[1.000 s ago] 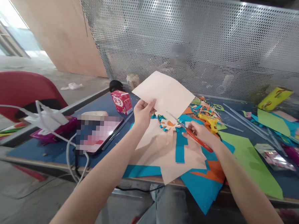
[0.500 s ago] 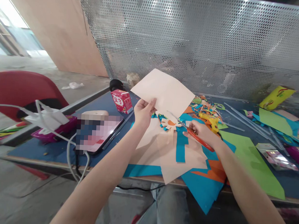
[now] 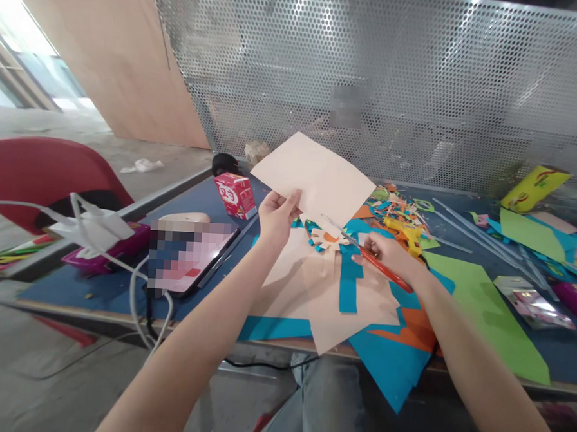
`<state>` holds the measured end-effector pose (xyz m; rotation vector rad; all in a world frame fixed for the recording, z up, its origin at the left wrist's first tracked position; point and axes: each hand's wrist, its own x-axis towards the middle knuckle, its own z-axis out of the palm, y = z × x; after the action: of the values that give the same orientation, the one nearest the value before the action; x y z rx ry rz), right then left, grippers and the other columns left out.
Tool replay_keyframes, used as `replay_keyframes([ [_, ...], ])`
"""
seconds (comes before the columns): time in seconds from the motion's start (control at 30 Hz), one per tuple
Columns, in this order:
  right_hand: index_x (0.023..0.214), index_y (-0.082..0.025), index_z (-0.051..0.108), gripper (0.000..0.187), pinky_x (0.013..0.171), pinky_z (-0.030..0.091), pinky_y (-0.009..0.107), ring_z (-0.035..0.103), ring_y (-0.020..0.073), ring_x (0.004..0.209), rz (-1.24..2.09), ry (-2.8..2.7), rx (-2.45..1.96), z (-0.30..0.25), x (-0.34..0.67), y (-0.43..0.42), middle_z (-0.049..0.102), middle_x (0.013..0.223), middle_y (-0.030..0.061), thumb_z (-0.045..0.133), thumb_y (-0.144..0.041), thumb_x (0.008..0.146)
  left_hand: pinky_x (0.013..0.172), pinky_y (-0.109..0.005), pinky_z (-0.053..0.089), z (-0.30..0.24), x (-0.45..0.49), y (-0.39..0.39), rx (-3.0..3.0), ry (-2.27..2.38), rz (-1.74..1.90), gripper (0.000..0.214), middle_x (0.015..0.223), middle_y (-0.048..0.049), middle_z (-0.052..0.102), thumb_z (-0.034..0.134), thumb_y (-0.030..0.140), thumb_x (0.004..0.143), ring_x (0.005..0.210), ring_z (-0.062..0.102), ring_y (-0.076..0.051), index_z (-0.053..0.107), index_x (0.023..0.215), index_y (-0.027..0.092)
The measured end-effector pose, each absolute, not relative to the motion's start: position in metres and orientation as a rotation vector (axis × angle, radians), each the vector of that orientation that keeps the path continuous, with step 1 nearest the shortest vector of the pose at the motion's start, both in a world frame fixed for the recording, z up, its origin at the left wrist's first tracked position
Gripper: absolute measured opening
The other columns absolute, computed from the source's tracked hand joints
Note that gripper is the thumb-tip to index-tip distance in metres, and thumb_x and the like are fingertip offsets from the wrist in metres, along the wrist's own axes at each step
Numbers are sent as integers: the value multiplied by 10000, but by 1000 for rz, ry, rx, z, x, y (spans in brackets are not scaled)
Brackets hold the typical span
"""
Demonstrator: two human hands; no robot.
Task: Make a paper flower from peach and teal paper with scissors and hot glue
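My left hand [image 3: 279, 214] pinches the lower edge of a pale cream sheet of paper [image 3: 314, 175], thumb on top, holding it tilted above the table. Orange-handled scissors [image 3: 385, 271] are in my right hand [image 3: 383, 252], their blades at the sheet's lower edge. Whether the blades have paper between them I cannot tell. Below lies a paper flower [image 3: 330, 239] with an orange centre and cream and blue petals. A blue paper strip [image 3: 348, 283] rests under the scissors, on cream sheets [image 3: 285, 287] stacked over blue and orange paper [image 3: 411, 329].
Colourful paper scraps [image 3: 400, 206] and a yellow glue gun [image 3: 406, 234] lie behind my right hand. Green paper [image 3: 481, 310] and clear glue sticks [image 3: 481, 236] are to the right. Left are a pink box [image 3: 235, 195], a tablet [image 3: 194, 262] and white cables [image 3: 134, 298]. A perforated metal panel [image 3: 374, 66] stands behind.
Almost nothing differs. The cream sheet and the scissors have shifted only very slightly; both hands keep their hold.
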<state>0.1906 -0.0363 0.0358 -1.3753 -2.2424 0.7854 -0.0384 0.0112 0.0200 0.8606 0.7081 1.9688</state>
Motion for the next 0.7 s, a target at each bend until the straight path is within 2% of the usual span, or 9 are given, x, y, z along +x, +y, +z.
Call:
replay_keyframes([
  [0.13,718,-220,383,386,525,330,253,428,122,578,797,-2235,-1362,33,192,-35,453,634,-35,583,-549,697,525,-197,498,19,-39,13,847,697,1984,327,555,64,560,817,295,495,516,564,-71,592,696,167],
  [0.37,730,-221,374,395,547,356,259,438,124,603,842,-2213,-1315,29,192,-32,458,676,-27,577,-558,701,586,-217,522,18,-37,13,867,679,1965,346,712,10,664,816,304,506,601,613,-92,608,747,170],
  [0.7,729,-221,383,397,545,355,258,465,136,617,825,-2233,-1352,33,192,-34,490,668,-19,575,-567,697,617,-245,538,19,-34,12,867,689,1975,363,699,9,669,827,302,484,581,612,-95,610,741,164],
])
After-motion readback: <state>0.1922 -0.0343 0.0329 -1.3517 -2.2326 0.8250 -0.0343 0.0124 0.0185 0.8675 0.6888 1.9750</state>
